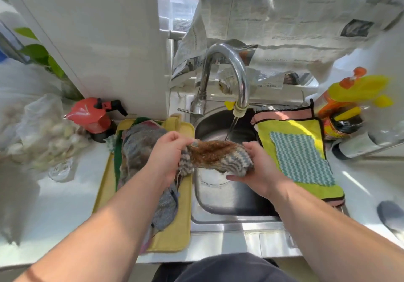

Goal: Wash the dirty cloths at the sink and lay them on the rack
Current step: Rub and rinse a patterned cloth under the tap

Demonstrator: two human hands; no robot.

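A brown-stained, grey-and-white striped cloth [215,157] is stretched between my hands over the steel sink [220,196]. My left hand [168,157] grips its left end and my right hand [260,168] grips its right end from below. Water runs from the curved chrome tap [227,74] into the basin just behind the cloth. A pile of dirty cloths [142,150] lies on the yellow tray [175,235] left of the sink. On the rack at the sink's right lie a pink cloth [284,115], a yellow cloth [290,128] and a teal zigzag cloth [303,159] on top.
A red moka pot [94,115] stands behind the tray. A plastic bag of garlic [43,133] lies on the left counter. Orange and yellow bottles [347,104] stand at the right. Newspaper [273,24] covers the window behind the tap.
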